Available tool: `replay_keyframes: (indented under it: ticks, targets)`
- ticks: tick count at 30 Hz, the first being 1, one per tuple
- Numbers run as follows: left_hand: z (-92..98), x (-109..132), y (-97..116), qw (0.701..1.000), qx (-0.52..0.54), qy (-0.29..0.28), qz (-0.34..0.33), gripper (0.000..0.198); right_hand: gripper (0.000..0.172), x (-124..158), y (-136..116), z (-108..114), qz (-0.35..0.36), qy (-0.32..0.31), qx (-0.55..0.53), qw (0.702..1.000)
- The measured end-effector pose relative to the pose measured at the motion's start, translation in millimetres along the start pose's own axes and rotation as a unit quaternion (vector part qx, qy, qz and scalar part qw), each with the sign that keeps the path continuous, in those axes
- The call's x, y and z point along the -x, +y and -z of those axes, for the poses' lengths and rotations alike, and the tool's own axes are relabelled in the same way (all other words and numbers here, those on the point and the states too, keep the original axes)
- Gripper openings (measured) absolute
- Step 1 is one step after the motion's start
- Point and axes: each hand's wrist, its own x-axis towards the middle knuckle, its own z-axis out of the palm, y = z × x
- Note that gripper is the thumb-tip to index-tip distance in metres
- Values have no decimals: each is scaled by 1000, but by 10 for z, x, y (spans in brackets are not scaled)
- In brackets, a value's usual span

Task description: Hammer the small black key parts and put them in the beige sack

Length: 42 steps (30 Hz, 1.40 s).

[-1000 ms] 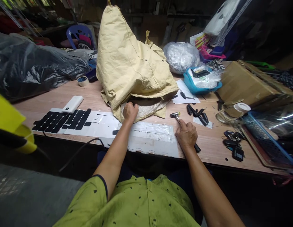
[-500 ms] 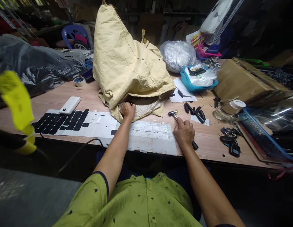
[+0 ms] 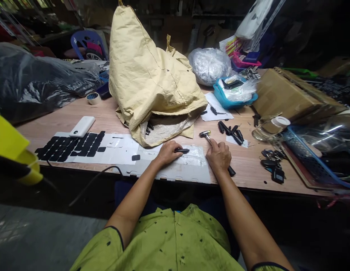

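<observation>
My left hand [image 3: 168, 153] pinches a small dark elongated piece [image 3: 182, 150] above the plastic-covered white board [image 3: 188, 173] at the table's front edge. What exactly the piece is, I cannot make out. At the board's right end my right hand [image 3: 219, 156] is closed around a small hammer [image 3: 205, 134], its head pointing away from me and its black grip showing below the hand. Just behind my left hand lies the open mouth of a large cream sack [image 3: 155, 75], with a few dark pieces [image 3: 149, 128] visible inside.
Rows of flat black pieces [image 3: 70, 146] lie on white paper at left, near a white power bank [image 3: 82, 126]. To the right are loose black parts [image 3: 233, 131], keys [image 3: 273, 165], a glass jar [image 3: 271, 128] and a cardboard box [image 3: 290, 94]. A yellow-wrapped object [image 3: 11, 146] juts in at left.
My left hand has come out of the sack's mouth and moved right and toward me onto the board, holding a dark piece. The right hand keeps the hammer in nearly the same place.
</observation>
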Motion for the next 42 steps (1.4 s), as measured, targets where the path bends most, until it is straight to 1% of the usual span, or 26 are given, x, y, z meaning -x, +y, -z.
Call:
replay_keyframes:
  ticks: [5, 7, 9, 12, 15, 17, 19, 22, 25, 30, 35, 39, 42]
  targets:
    - [-39, -32, -66, 1000, 8, 11, 6, 20, 36, -51, 19, 25, -11, -24, -20, 999]
    - [-44, -33, -70, 1000, 8, 13, 6, 18, 37, -48, 44, 61, -20, -37, -50, 998]
    - [-51, -34, -66, 1000, 13, 14, 7, 17, 40, 14, 55, 114, -32, -31, -103, 994]
    - [-65, -41, -60, 1000, 23, 15, 13, 17, 44, 238, 9, 213, -20, -14, -209, 978]
    - [-79, -47, -61, 999, 32, 15, 17, 15, 43, 531, -113, 303, 34, -42, -305, 951]
    - [-88, -48, -60, 999, 37, 18, 17, 14, 42, 686, -208, 343, 69, -57, -336, 938]
    - [-93, -50, -55, 999, 38, 20, 21, 12, 43, 777, -286, 367, 92, -71, -342, 932]
    - [-94, -54, -42, 999, 37, 19, 27, 10, 44, 812, -348, 379, 101, -77, -338, 933]
    - [-95, -58, -34, 999, 39, 20, 28, 10, 45, 805, -361, 377, 103, -72, -334, 934]
    - [-108, -60, -46, 999, 42, 24, 20, 8, 44, 795, -350, 386, 102, -87, -298, 945]
    - [-102, -61, -45, 998, 51, 26, 22, 12, 44, 787, -301, 401, 100, -41, -295, 949]
    - [-92, -55, -23, 998, 48, 28, 32, 12, 42, 807, -248, 370, 97, -46, -290, 951]
    - [-85, -48, -10, 998, 49, 25, 30, 12, 42, 745, -208, 346, 85, -35, -289, 953]
